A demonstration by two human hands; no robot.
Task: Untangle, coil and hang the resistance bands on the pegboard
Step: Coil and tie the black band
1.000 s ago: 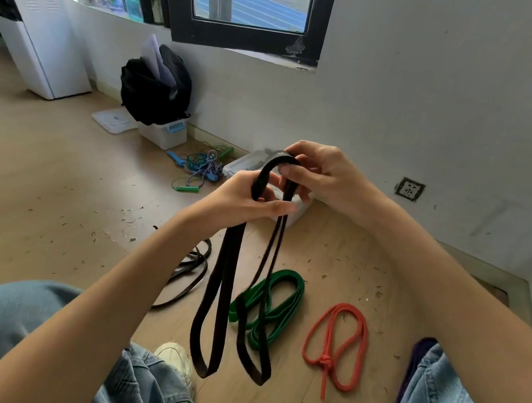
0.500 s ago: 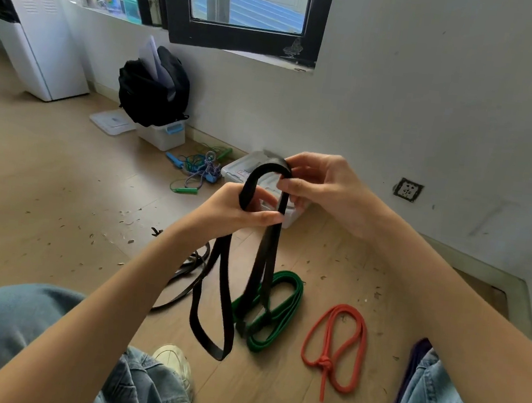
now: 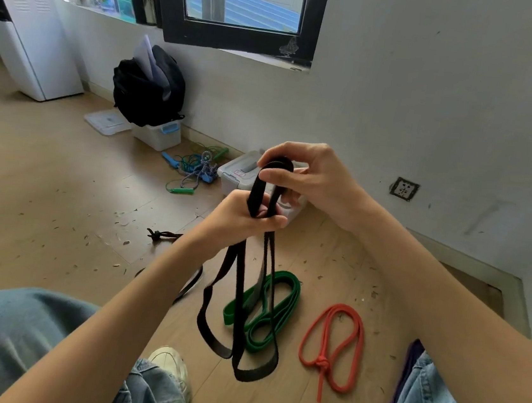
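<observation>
The left hand [image 3: 243,215] gripped the black band [image 3: 240,298] just below the right hand [image 3: 307,176], which pinched its top fold, loops hanging straight down.

Both hands hold a black band [image 3: 240,298] up: the left hand [image 3: 242,218] grips its strands, the right hand [image 3: 310,176] pinches its top loop, above green band [image 3: 266,307] and red band [image 3: 334,345] on the floor [image 3: 41,209].
</observation>
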